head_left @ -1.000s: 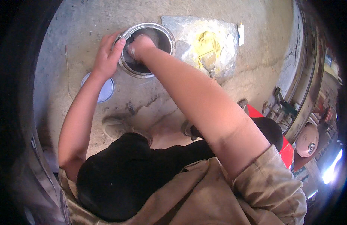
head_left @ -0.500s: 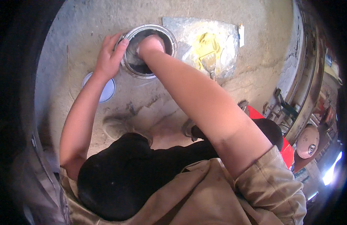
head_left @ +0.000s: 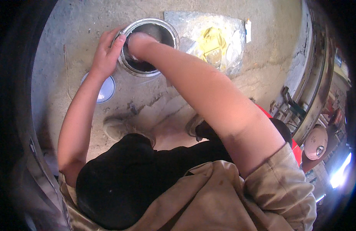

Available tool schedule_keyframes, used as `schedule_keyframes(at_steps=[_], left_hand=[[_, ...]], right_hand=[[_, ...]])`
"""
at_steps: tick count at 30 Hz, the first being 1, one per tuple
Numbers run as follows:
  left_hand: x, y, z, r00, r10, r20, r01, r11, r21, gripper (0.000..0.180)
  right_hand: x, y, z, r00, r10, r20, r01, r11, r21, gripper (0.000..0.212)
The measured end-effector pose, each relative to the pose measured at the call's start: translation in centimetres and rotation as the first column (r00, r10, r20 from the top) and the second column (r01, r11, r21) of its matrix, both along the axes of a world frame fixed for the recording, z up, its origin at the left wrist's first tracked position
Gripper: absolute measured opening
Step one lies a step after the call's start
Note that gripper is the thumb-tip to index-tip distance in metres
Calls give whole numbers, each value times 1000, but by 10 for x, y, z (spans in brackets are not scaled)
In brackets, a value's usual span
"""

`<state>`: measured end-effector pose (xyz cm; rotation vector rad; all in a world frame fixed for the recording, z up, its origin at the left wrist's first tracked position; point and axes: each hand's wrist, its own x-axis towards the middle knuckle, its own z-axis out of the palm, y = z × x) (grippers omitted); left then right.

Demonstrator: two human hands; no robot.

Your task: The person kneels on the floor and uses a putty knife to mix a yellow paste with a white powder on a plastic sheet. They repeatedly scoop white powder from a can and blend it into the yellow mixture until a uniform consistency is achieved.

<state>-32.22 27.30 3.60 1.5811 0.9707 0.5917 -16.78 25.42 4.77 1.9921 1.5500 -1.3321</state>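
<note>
A round metal can (head_left: 147,73) stands on the floor in front of me, its rim smeared with grey. My left hand (head_left: 108,52) is closed on the left side of its rim, thumb on the near side. Down inside the can is my right hand (head_left: 138,44), close to the left inner wall. Its fingers are hidden, so what they hold, if anything, does not show. Right of the can lies a flat grey board (head_left: 172,18) carrying a yellow paste (head_left: 211,38). The blade of a scraper (head_left: 213,57) rests at the paste's near edge; my forearm covers its handle.
A pale round lid (head_left: 107,91) lies on the floor beneath my left forearm. A thin wire (head_left: 65,63) is further left. A small white tube (head_left: 248,31) sits at the board's right edge. Tools (head_left: 291,104) and a pinkish disc (head_left: 315,144) are along the right.
My right hand has moved left inside the can, toward the inner wall. My left hand keeps its hold on the rim. The whole view has shifted slightly.
</note>
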Motion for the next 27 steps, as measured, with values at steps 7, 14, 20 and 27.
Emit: schedule_keyframes(at_steps=[7,14,20,27], left_hand=[[0,-1,5,1000,-12,-22,12,999,37,49],[1,-5,1,999,42,-34,-39,997,62,48],[-1,-5,0,994,58,-95,-51,996,77,50],[2,-2,0,998,41,-38,-37,995,97,53]], right_hand=[[13,6,-20,956,282,-76,-279,959,45,29],[22,6,3,981,165,107,-162,986,-40,29],[9,-10,38,967,-73,245,47,993,109,23],[13,-17,38,951,-111,289,93,993,78,24]])
